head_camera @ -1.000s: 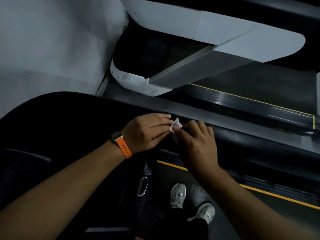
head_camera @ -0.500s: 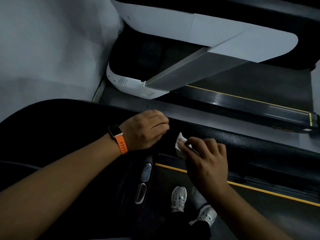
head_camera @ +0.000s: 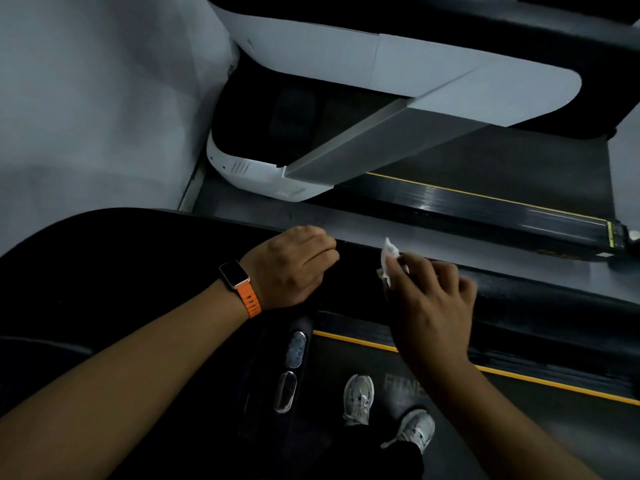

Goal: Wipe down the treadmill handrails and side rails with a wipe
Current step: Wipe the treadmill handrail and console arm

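A black padded handrail (head_camera: 540, 299) runs from the dark console at the left toward the right edge. My right hand (head_camera: 433, 296) presses a small white wipe (head_camera: 389, 256) onto the rail's top, fingers spread over it. A short way to the left, my left hand (head_camera: 294, 268) rests on the same rail with its fingers curled in and nothing visible in it. An orange-strapped watch (head_camera: 240, 284) is on that wrist. Below the rail lies the treadmill belt with a yellow-edged side rail (head_camera: 356, 341).
A neighbouring treadmill with a white motor cover (head_camera: 263, 174) and grey upright (head_camera: 384, 143) stands beyond the rail. A pale wall (head_camera: 97, 98) fills the upper left. Two oval silver grip sensors (head_camera: 294, 348) sit on the console arm below my left hand. My grey shoes (head_camera: 358, 398) stand on the belt.
My hands were together on the wipe a second ago. The right hand has since carried the wipe rightward along the handrail, while the left hand stayed put and closed.
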Motion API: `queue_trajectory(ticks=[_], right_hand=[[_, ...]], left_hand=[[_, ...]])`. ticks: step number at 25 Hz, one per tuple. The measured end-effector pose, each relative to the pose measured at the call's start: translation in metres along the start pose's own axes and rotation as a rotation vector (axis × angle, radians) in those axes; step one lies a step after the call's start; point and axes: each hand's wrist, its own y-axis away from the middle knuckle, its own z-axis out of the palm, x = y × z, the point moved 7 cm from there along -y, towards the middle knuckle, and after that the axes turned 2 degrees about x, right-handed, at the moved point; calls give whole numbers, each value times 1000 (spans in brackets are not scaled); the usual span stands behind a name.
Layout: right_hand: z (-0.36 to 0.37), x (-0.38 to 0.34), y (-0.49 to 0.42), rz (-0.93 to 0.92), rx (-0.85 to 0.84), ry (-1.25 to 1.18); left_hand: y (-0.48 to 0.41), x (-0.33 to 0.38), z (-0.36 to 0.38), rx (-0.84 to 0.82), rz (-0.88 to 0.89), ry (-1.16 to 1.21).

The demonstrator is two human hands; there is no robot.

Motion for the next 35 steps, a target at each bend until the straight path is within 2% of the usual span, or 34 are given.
queue_trajectory(ticks=[5, 12, 18, 24, 26, 30, 35], right_hand=[[13, -66, -19, -99, 22, -92], [-2, 16, 29, -33, 125, 33], [13, -58, -16, -70, 41, -74], [-6, 17, 16, -3, 87, 4], [-3, 11, 12, 1, 74, 22], [9, -45, -11, -75, 67, -69], [0, 7, 16, -44, 103, -23]], left_hand=[[-1, -1, -2, 35, -34, 39], [2, -2, 1, 61, -21, 21], [-1, 3, -2, 35, 23, 28], [1, 6, -1, 40, 98, 18], [0, 7, -3, 54, 94, 18], [-2, 2, -6, 39, 15, 104], [-19, 23, -1, 114, -66, 245]])
